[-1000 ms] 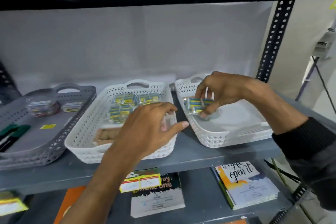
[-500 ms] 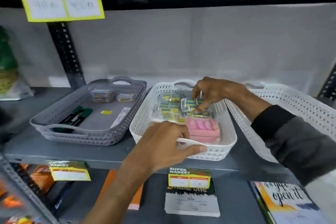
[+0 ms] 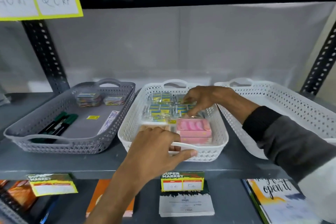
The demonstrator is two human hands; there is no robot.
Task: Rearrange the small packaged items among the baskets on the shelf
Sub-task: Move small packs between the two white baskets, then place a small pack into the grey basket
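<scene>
head | left hand (image 3: 154, 148) gripping near handle of middle basket (image 3: 221, 131), fingers curled round it | right hand (image 3: 203, 99) pinching a packet (image 3: 183, 108) among the clear-wrapped blue-yellow packets (image 3: 160, 110) lying at basket's back | pink boxes (image 3: 193, 128) sitting in front

middle basket (image 3: 127, 127): blue-yellow packets (image 3: 160, 109) rear; pink boxes (image 3: 193, 128) front

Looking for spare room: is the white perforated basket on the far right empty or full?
Seemingly empty: the far-right white perforated basket shows only bare floor; the sleeve hides its near corner.
</scene>
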